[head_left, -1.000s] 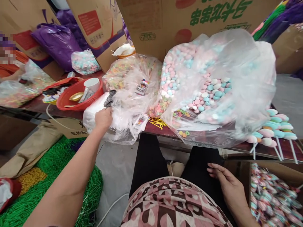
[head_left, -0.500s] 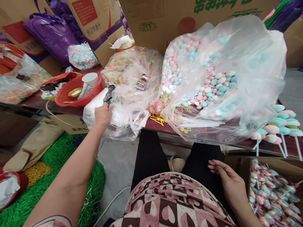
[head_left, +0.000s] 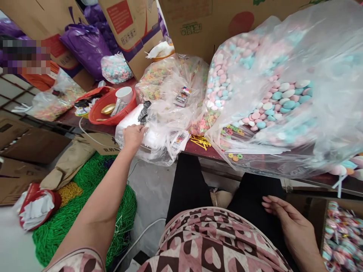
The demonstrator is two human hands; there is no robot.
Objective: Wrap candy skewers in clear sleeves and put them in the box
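Observation:
My left hand [head_left: 134, 136] reaches to the table's front edge, its fingers pinched on the crumpled film of a clear plastic bag [head_left: 163, 151]. White material [head_left: 127, 120] shows inside that bag, and a black crumpled piece [head_left: 144, 112] lies just beyond my fingertips. Printed cards [head_left: 179, 139] show at the bag's right side. Over my right thigh hangs my right hand [head_left: 296, 224], holding nothing, with loosely bent fingers slightly apart. A large clear bag of pink, blue and white candies [head_left: 278, 96] spreads over the table to the right.
A red basket [head_left: 113, 121] holding a white cup stands left of the bag. Behind are a bag of ring candies [head_left: 154, 79] and cardboard boxes [head_left: 193, 22]. Yellow ties [head_left: 200, 142] lie at the edge. Green strands [head_left: 85, 192] cover the floor; another person is at far left.
The view has swung left, so things appear farther right. My left hand stays at the plastic bag, its fingertips now slightly farther from the black piece. My right hand stays over my thigh.

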